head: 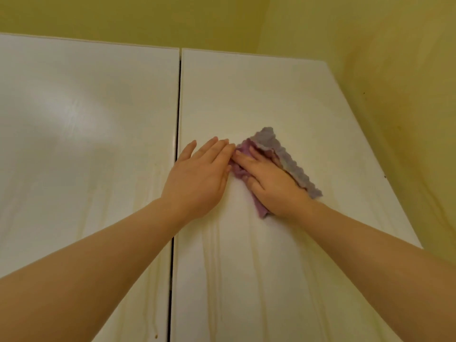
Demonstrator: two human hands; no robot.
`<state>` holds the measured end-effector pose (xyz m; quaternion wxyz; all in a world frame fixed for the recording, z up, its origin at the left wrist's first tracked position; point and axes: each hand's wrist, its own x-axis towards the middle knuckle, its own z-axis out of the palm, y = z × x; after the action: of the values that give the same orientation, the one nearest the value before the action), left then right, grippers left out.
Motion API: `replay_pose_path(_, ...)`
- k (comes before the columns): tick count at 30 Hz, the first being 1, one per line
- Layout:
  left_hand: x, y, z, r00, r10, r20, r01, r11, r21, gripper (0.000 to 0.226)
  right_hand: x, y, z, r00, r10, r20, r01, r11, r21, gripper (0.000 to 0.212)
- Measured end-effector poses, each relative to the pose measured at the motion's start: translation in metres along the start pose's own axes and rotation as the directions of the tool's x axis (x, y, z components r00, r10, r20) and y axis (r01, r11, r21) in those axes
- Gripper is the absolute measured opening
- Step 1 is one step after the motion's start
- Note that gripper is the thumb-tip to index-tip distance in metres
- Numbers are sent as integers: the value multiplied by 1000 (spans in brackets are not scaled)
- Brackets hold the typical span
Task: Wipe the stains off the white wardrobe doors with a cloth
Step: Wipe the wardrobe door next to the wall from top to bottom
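- Cloth (pixel 283 154), purple and grey, lies bunched flat against the right wardrobe door (pixel 246 95), toward its left edge, where we want it over the grime.
- Our right hand (pixel 271 183) presses it with straight fingers, gripping nothing, so the palm spreads the pressure.
- Our left hand (pixel 199 178) rests flat and open just beside it, likely steadying the door.
- Yellowish drip streaks (pixel 214 255) run nearer us, not yet wiped.
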<state>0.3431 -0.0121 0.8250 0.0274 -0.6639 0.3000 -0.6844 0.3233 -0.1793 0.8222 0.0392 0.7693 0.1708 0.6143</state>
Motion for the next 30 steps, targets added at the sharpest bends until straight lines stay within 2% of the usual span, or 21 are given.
replay_pose_path(1,1,1,2,1000,-18,10,18,1000,-9,66,0,12,-4,993,108,-50,-108,994,-8,48)
replay_pose_path(3,2,4,2,999,-51,-10,51,998,-26,68,-4,26,-10,869,436,-232,-454,891,-27,47)
replay_pose_path(4,3,5,3,998,-64,-15,64,998,-24,65,-7,27,-8,826,494,-273,-526,848,-59,48)
replay_pose_path(5,4,5,3,997,-75,6,75,997,-10,59,-12,24,-6,858,445,-255,-480,873,-88,49)
replay_pose_path(7,7,8,4,994,-93,56,92,995,23,53,-22,17,-2,980,173,-99,-183,977,-106,49)
replay_pose_path(8,9,11,4,992,-105,64,102,994,36,54,-27,17,-4,997,64,-33,-67,993,-98,49)
replay_pose_path(9,10,15,5,991,-120,62,118,992,42,54,-27,22,-8,998,60,-19,-62,993,-97,49)
replay_pose_path(10,11,19,6,989,-140,54,137,990,43,54,-26,29,-11,984,156,-89,-164,982,-95,48)
replay_pose_path(12,14,27,10,983,-179,45,178,984,30,55,-23,38,-12,878,397,-266,-430,899,-78,47)
replay_pose_path(13,15,31,11,981,-187,47,186,982,27,55,-23,36,-11,875,407,-263,-442,892,-90,48)
replay_pose_path(16,21,45,14,985,-162,60,162,987,3,54,-32,41,-8,988,144,-59,-150,982,-114,49)
replay_pose_path(17,23,50,15,987,-146,66,147,989,-5,54,-34,48,-13,987,150,-59,-155,983,-96,48)
replay_pose_path(18,24,54,17,989,-127,69,128,992,-18,54,-34,58,-18,956,260,-137,-271,960,-65,47)
replay_pose_path(20,27,60,18,993,-95,66,99,993,-56,54,-36,75,-22,816,499,-293,-526,850,-19,46)
replay_pose_path(21,28,62,19,994,-87,62,91,993,-68,54,-39,78,-22,806,516,-289,-547,836,-32,46)
replay_pose_path(23,31,65,21,996,-75,55,79,995,-68,54,-47,83,-24,910,380,-164,-391,919,-41,46)
replay_pose_path(24,33,68,23,996,-71,53,75,995,-66,54,-52,89,-26,943,310,-123,-316,948,-32,46)
replay_pose_path(25,34,71,24,996,-67,51,71,995,-70,53,-57,97,-32,944,309,-116,-314,949,-26,46)
replay_pose_path(26,36,76,25,997,-62,52,65,995,-76,53,-59,108,-37,916,376,-143,-382,924,-22,46)
replay_pose_path(28,38,86,27,998,-43,52,47,996,-81,53,-66,128,-42,807,557,-196,-571,820,-23,48)
replay_pose_path(30,40,94,30,1000,-22,22,24,996,-81,53,-77,138,-39,739,637,-222,-652,759,7,49)
